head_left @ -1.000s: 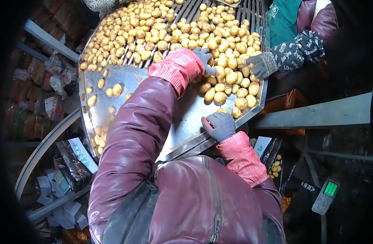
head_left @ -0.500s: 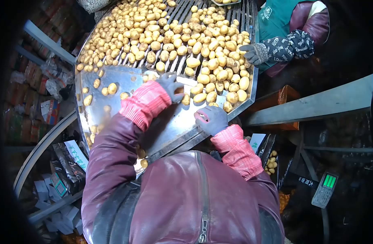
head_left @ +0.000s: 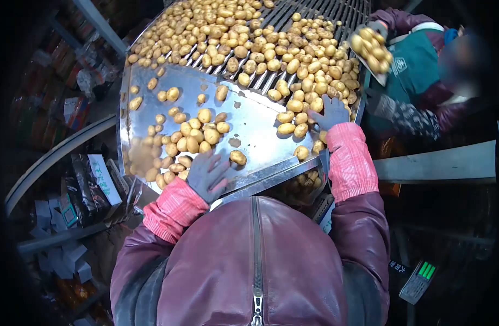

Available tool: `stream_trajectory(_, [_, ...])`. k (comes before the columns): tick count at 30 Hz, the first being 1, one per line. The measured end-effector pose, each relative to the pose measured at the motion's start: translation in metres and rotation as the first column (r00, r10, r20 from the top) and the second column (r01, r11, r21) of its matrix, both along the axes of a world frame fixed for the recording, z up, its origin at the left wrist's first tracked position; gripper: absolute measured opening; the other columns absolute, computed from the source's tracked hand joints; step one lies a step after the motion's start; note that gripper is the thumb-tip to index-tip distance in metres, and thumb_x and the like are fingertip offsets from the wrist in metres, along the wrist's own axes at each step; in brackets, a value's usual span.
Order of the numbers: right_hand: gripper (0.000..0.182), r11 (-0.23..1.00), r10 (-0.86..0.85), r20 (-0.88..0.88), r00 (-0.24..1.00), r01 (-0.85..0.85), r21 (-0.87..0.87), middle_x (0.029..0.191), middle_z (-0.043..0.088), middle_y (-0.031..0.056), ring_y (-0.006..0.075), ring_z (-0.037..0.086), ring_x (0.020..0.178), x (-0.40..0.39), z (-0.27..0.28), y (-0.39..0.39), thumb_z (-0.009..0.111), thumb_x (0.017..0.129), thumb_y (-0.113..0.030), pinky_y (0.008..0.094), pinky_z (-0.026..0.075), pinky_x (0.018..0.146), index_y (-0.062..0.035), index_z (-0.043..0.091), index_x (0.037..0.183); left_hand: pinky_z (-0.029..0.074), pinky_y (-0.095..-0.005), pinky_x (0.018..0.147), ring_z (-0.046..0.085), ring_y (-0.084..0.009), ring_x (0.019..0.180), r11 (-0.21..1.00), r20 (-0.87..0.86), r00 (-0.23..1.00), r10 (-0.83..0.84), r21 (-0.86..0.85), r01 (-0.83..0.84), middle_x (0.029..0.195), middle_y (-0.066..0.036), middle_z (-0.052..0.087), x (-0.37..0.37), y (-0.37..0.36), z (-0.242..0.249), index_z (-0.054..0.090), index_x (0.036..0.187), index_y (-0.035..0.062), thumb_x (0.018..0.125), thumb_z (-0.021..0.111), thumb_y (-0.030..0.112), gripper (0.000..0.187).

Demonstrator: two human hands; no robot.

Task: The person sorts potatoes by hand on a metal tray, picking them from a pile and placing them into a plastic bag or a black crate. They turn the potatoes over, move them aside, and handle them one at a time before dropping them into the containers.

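Many yellow potatoes (head_left: 198, 133) lie on the metal sorting table (head_left: 255, 130), thick over its slatted far part and in a looser group at the left of the smooth plate. My left hand (head_left: 207, 176), in a grey glove, has its fingers spread at the near edge of that group, with a single potato (head_left: 238, 157) just right of the fingertips. Over at the right rim, my right hand (head_left: 331, 113), gloved alike, reaches with fingers apart against the potatoes (head_left: 301, 118) there. Neither hand is closed around a potato.
A co-worker (head_left: 418, 70) at the right side holds a tray heaped with potatoes (head_left: 372, 50). Below the near rim, more potatoes (head_left: 306, 182) show in a container. A scale display (head_left: 418, 282) glows at lower right. Boxes (head_left: 97, 176) stand at lower left.
My left hand has come back toward me to the near edge. My right hand has moved forward and right. More potatoes lie on the left plate, and the co-worker's loaded tray has come into view.
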State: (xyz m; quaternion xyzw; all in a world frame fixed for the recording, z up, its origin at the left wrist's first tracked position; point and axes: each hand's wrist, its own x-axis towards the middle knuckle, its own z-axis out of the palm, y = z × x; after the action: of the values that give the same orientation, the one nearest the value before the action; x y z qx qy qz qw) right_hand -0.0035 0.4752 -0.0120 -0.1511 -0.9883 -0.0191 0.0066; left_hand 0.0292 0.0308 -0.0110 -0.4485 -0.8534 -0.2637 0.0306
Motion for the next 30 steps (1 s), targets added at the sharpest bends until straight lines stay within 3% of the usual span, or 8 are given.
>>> stream_trajectory(10, [0.071,0.899,0.228,0.082,0.970,-0.178,-0.400,0.122,0.054,0.0168,0.0379,0.052,0.118,-0.015,0.020,-0.096,0.068,0.073,-0.054,0.0490,0.045,0.095,-0.0165,0.049,0.131,0.041,-0.0486,0.094,0.051,-0.0385,0.110,0.997,0.029,0.999,0.019,-0.071,-0.017,0.117,-0.018,0.053,0.034,-0.005,-0.016,0.057,0.119,0.0045,0.081,0.062,0.022,0.042])
stream_trajectory(12, [0.068,0.984,0.152,0.160,0.975,-0.135,-0.116,0.124,0.054,0.0177,0.0377,0.054,0.115,-0.014,0.026,-0.145,0.068,0.074,-0.052,0.0471,0.045,0.095,-0.0179,0.050,0.130,0.040,-0.0466,0.092,0.051,-0.0355,0.106,0.999,0.014,1.000,0.011,-0.047,-0.011,0.111,-0.015,0.053,0.032,-0.003,-0.019,0.058,0.115,0.0042,0.083,0.062,0.025,0.039])
stream_trajectory(17, [0.059,0.688,0.310,-0.058,0.949,-0.266,-0.675,0.117,0.057,0.0199,0.0352,0.059,0.106,-0.018,-0.002,-0.156,0.066,0.081,-0.046,0.0441,0.046,0.093,-0.0139,0.053,0.129,0.041,-0.0450,0.092,0.052,-0.0344,0.106,0.999,-0.009,1.000,0.002,-0.034,-0.003,0.111,-0.013,0.054,0.029,-0.002,-0.018,0.058,0.114,0.0057,0.083,0.063,0.027,0.038])
stream_trajectory(19, [0.045,0.787,0.122,-0.539,0.833,-0.412,-0.458,0.111,0.061,0.0205,0.0348,0.059,0.102,-0.019,-0.014,-0.126,0.067,0.079,-0.037,0.0455,0.046,0.089,-0.0100,0.063,0.115,0.042,-0.0455,0.092,0.053,-0.0349,0.106,0.999,0.028,0.999,0.030,-0.044,-0.029,0.111,-0.014,0.055,0.032,-0.002,-0.014,0.058,0.114,0.0060,0.083,0.063,0.028,0.038])
stream_trajectory(21, [0.033,0.971,0.014,-0.323,0.946,-0.090,-0.222,0.101,0.060,0.0166,0.0338,0.059,0.094,-0.027,0.009,-0.079,0.067,0.077,-0.028,0.0467,0.046,0.078,-0.0070,0.063,0.102,0.042,-0.0467,0.093,0.052,-0.0365,0.108,0.998,0.010,0.999,0.045,-0.051,-0.045,0.115,-0.016,0.055,0.033,-0.007,-0.020,0.058,0.116,0.0051,0.085,0.061,0.028,0.039])
stream_trajectory(22, [0.034,0.989,0.123,-0.567,0.814,-0.057,0.133,0.106,0.059,0.0140,0.0341,0.058,0.097,-0.025,-0.010,-0.051,0.066,0.077,-0.029,0.0473,0.047,0.079,-0.0091,0.063,0.104,0.041,-0.0473,0.095,0.052,-0.0379,0.111,0.997,0.044,0.998,0.039,-0.072,-0.036,0.119,-0.018,0.055,0.033,-0.007,-0.019,0.058,0.118,0.0042,0.086,0.060,0.028,0.040])
stream_trajectory(24, [0.035,0.989,-0.132,-0.260,0.957,0.146,0.037,0.121,0.054,0.0133,0.0354,0.054,0.107,-0.025,-0.025,-0.013,0.062,0.079,-0.032,0.0497,0.046,0.085,-0.0158,0.061,0.110,0.042,-0.0474,0.095,0.052,-0.0376,0.111,0.995,0.057,0.997,0.055,-0.083,-0.050,0.118,-0.018,0.056,0.034,-0.006,-0.015,0.058,0.118,0.0055,0.087,0.059,0.028,0.039])
stream_trajectory(30, [0.031,0.974,-0.129,-0.198,0.972,0.088,-0.207,0.100,0.063,0.0197,0.0380,0.061,0.093,-0.040,-0.056,0.020,0.061,0.078,-0.032,0.0481,0.049,0.086,-0.0141,0.068,0.102,0.043,-0.0457,0.090,0.054,-0.0345,0.104,0.998,-0.010,0.999,0.045,-0.047,-0.045,0.110,-0.014,0.056,0.030,-0.005,-0.018,0.059,0.111,0.0063,0.086,0.061,0.030,0.035])
